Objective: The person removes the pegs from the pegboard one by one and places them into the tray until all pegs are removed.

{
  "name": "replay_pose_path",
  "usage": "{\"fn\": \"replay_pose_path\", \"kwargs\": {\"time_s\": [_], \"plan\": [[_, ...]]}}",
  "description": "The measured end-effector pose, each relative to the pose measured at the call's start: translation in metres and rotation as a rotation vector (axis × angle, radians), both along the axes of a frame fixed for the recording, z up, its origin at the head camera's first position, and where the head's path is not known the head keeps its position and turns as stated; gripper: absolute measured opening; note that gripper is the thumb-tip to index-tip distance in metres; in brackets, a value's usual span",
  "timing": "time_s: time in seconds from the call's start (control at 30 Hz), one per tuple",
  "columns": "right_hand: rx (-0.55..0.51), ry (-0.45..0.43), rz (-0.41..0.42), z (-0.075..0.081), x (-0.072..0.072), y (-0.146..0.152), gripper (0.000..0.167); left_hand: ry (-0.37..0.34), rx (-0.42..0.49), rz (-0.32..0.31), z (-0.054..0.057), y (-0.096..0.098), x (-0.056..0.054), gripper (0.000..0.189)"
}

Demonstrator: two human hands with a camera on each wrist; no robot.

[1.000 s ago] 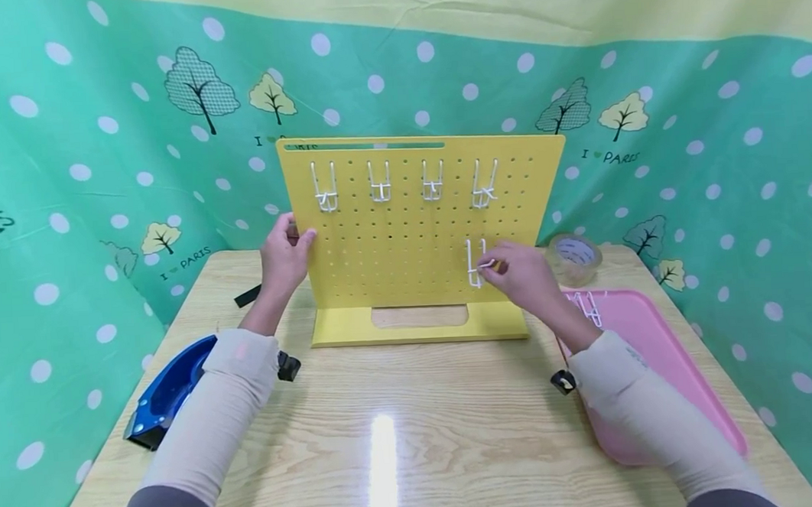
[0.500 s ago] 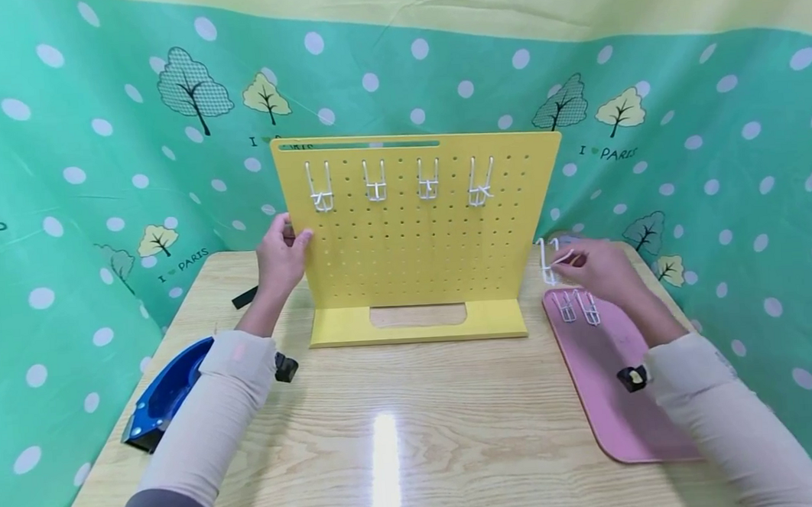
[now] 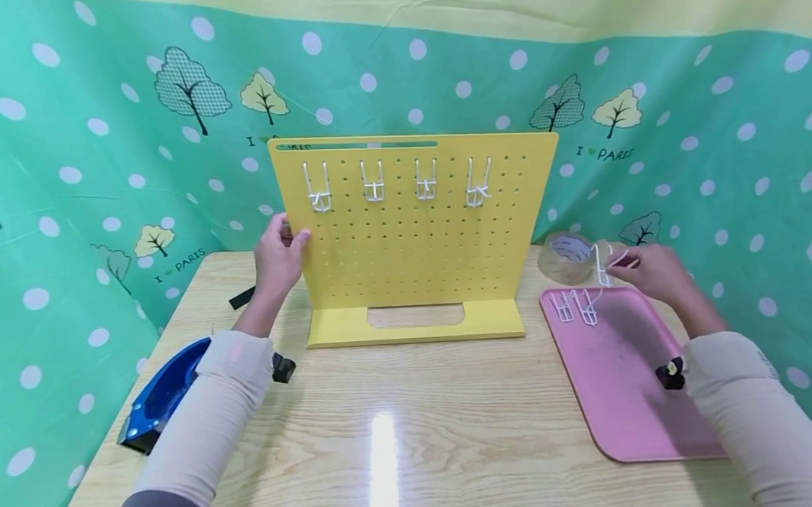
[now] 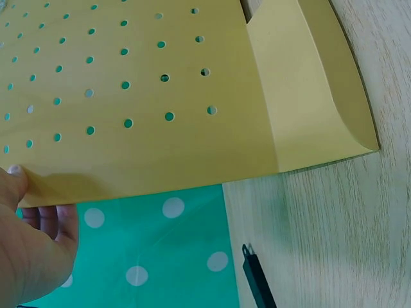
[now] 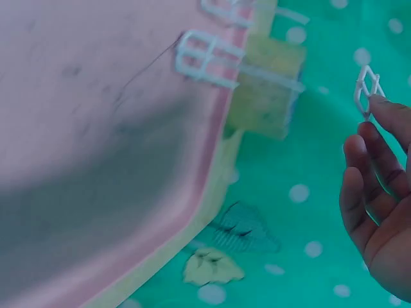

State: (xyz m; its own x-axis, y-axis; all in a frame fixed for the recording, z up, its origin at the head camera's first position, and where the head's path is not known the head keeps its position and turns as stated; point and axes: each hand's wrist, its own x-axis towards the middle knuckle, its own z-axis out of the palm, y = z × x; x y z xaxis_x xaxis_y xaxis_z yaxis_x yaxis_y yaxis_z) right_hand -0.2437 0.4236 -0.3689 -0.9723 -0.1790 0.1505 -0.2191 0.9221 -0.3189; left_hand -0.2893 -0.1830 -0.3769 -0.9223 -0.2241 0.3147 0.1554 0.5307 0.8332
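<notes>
A yellow pegboard point(image 3: 406, 261) stands upright on its base, with several white wire hooks point(image 3: 374, 188) hung along its upper rows. My left hand point(image 3: 278, 252) grips the board's left edge, thumb on the front and fingers behind, as the left wrist view also shows. Off to the right, my right hand point(image 3: 651, 271) pinches a white wire hook point(image 3: 603, 268) between thumb and fingertips, above the far edge of the pink tray point(image 3: 634, 395). Two more wire hooks point(image 3: 586, 313) lean at the tray's far left corner.
Behind the tray sits a roll of clear tape point(image 3: 566, 258). A blue tape dispenser point(image 3: 161, 396) lies on the left of the wooden table point(image 3: 449, 427), partly behind my left forearm. A small black tool point(image 3: 242, 297) lies beside the board. A dotted green curtain point(image 3: 465, 59) hangs behind.
My right hand has carried the wire hook away from the pegboard's lower right, rightward to the tray's far edge. The left hand keeps its grip on the board.
</notes>
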Motion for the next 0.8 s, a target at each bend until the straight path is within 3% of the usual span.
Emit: {"fn": "replay_pose_path", "kwargs": {"time_s": [0.23,0.33,0.47,0.8], "plan": [[0.057,-0.055,0.008,-0.02,-0.003,0.027,0.016,-0.006,-0.005,0.0,-0.001,0.0,-0.001,0.03],[0.083,-0.133,-0.003,-0.028,-0.003,0.035,0.017,-0.002,-0.005,0.0,-0.001,0.0,-0.001,0.03],[0.062,-0.25,-0.02,-0.039,-0.002,0.039,0.017,0.005,0.0,-0.006,-0.001,0.0,-0.002,0.03],[0.021,-0.329,-0.039,-0.067,-0.005,0.043,0.014,0.01,-0.009,-0.004,-0.001,0.0,-0.001,0.03]]}}
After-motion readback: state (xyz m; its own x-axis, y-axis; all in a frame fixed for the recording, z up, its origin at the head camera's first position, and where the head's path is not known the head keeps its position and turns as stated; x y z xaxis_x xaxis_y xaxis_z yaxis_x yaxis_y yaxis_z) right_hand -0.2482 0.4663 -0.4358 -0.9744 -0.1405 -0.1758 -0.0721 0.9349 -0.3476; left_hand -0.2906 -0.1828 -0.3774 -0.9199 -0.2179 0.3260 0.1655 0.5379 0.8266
